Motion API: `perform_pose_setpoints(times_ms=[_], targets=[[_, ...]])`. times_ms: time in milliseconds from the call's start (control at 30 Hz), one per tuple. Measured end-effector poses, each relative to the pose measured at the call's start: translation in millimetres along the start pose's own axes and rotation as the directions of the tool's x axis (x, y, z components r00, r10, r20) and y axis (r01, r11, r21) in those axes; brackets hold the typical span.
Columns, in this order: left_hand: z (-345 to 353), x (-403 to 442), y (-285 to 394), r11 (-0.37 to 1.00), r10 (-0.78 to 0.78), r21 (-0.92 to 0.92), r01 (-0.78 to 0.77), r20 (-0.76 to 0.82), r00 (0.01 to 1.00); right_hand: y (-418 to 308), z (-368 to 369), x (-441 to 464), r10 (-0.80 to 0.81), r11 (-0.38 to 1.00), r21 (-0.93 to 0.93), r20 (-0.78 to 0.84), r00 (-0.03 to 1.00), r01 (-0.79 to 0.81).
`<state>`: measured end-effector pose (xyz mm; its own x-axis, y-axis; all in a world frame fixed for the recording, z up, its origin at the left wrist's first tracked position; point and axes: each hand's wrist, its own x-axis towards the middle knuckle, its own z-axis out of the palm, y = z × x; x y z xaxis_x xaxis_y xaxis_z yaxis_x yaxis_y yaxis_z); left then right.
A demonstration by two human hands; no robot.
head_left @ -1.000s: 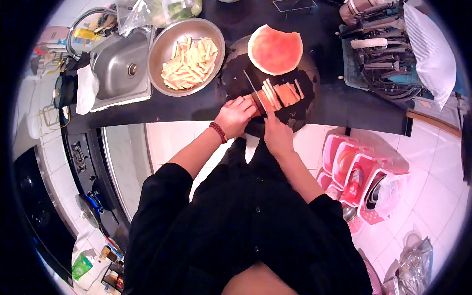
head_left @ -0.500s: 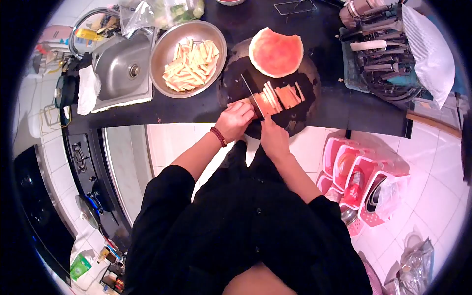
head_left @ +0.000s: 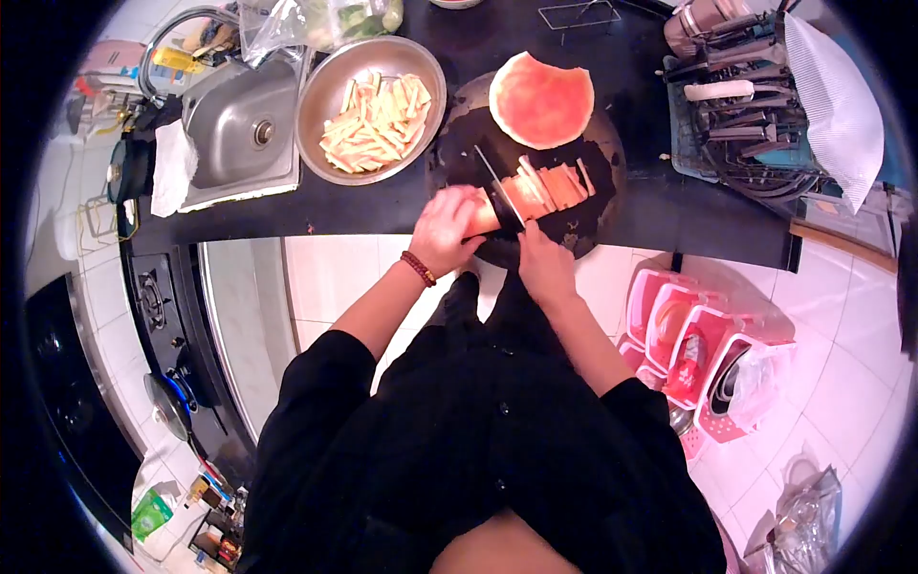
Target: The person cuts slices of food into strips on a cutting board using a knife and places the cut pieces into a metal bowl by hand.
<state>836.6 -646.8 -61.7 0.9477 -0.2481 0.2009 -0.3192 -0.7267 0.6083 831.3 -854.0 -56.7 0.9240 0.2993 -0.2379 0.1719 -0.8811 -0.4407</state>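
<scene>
The left forearm (head_left: 381, 308) is slanting forward and inward, and the right forearm (head_left: 588, 342) is slanting inward to meet it, so both arms are converging in front of the torso (head_left: 478, 421). The left hand (head_left: 444, 228) is facing back-up, its fingers bending forward and its thumb sitting apart from them on the side nearer the body. The right hand (head_left: 547, 260) is making a closed grip, its wrist (head_left: 564, 298) running nearly straight into the forearm. The two hands are lying close together without touching.
</scene>
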Motion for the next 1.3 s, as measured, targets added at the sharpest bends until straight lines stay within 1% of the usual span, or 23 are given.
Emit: perform_pose_setpoints(times_ms=[33, 100, 133, 167, 233, 333, 500, 567, 633, 700, 733, 767, 867, 900, 967, 1000, 1067, 1100, 1133, 1167, 1200, 1233, 1300], targets=[[-1, -1, 0, 1.0, -0.003, -0.002, 0.003, -0.001, 1.0, 5, -2, 1, -0.012, 1.0, -0.019, -0.023, 1.0, 0.011], [-3, -4, 0, 0.99, -0.138, 0.031, 0.137, 0.034, 0.99, 11, -5, 2, -0.04, 0.999, -0.036, -0.035, 0.999, 0.039], [0, -4, -3, 0.989, -0.148, 0.037, 0.145, 0.074, 0.986, 11, -6, 3, -0.049, 0.998, -0.037, -0.041, 0.998, 0.047], [1, -3, -4, 0.988, -0.151, 0.037, 0.149, 0.072, 0.986, 12, -8, 4, -0.058, 0.998, -0.039, -0.048, 0.997, 0.056], [3, -1, -4, 0.981, -0.19, -0.02, 0.193, 0.109, 0.976, 13, -10, 5, -0.057, 0.998, -0.036, -0.043, 0.997, 0.055], [12, 1, -6, 0.981, -0.193, 0.017, 0.193, 0.072, 0.978, 17, -11, 5, -0.064, 0.997, -0.044, -0.036, 0.997, 0.062], [25, 10, 9, 0.975, -0.222, 0.002, 0.223, 0.081, 0.972, 26, -20, 7, -0.067, 0.996, -0.058, -0.017, 0.998, 0.066], [31, 18, 21, 0.948, -0.314, -0.021, 0.317, 0.089, 0.945, 33, -23, 6, -0.083, 0.995, -0.061, 0.017, 0.996, 0.084], [31, 20, 28, 0.943, -0.331, -0.011, 0.333, 0.083, 0.94, 37, -26, 6, -0.081, 0.996, -0.032, 0.001, 0.997, 0.081], [27, 16, 28, 0.947, -0.311, -0.081, 0.312, 0.023, 0.95, 40, -28, 5, -0.079, 0.997, 0.002, -0.015, 0.997, 0.079], [25, 12, 23, 0.961, -0.273, -0.062, 0.27, -0.036, 0.961, 41, -28, 4, -0.088, 0.996, 0.012, -0.017, 0.996, 0.088], [19, 8, 19, 0.96, -0.276, -0.062, 0.272, -0.072, 0.958, 41, -28, 3, -0.094, 0.995, 0.023, -0.02, 0.995, 0.094], [1, 4, 6, 0.917, -0.396, 0.016, 0.399, -0.08, 0.915, 36, -29, -4, -0.059, 0.997, 0.05, -0.04, 0.997, 0.061], [1, 5, -1, 0.905, -0.415, 0.053, 0.422, -0.108, 0.903, 35, -28, -5, -0.06, 0.997, 0.052, -0.041, 0.997, 0.062], [5, 9, -11, 0.867, -0.481, 0.1, 0.489, -0.095, 0.872, 32, -25, -8, -0.017, 0.997, 0.068, -0.051, 0.999, 0.021], [5, 12, -9, 0.868, -0.479, 0.098, 0.487, -0.093, 0.873, 31, -25, -10, -0.015, 0.998, 0.067, -0.053, 0.999, 0.018], [5, 17, -3, 0.909, -0.242, 0.28, 0.307, -0.243, 0.939, 29, -26, -13, -0.012, 0.998, 0.067, -0.063, 0.998, 0.017], [4, 16, 1, 0.911, -0.24, 0.28, 0.304, -0.241, 0.94, 28, -26, -15, -0.009, 0.998, 0.068, -0.064, 0.998, 0.013], [3, 13, 7, 0.955, -0.159, 0.235, 0.182, -0.113, 0.981, 27, -26, -16, -0.015, 0.999, 0.045, -0.053, 0.998, 0.018], [3, 12, 11, 0.983, -0.066, 0.173, 0.063, 0.011, 0.998, 26, -27, -18, -0.022, 1.0, 0.021, -0.042, 0.999, 0.023], [16, 9, 7, 0.992, 0.075, 0.101, -0.074, -0.004, 0.997, 25, -26, -19, -0.02, 1.0, 0.022, -0.043, 0.999, 0.021], [26, 7, 6, 0.988, 0.137, 0.076, -0.138, 0.024, 0.99, 24, -26, -20, -0.022, 0.999, 0.028, -0.045, 0.999, 0.023], [39, 6, 10, 0.987, 0.127, 0.088, -0.132, 0.063, 0.99, 20, -27, -18, -0.025, 0.999, 0.033, -0.05, 0.998, 0.027]])
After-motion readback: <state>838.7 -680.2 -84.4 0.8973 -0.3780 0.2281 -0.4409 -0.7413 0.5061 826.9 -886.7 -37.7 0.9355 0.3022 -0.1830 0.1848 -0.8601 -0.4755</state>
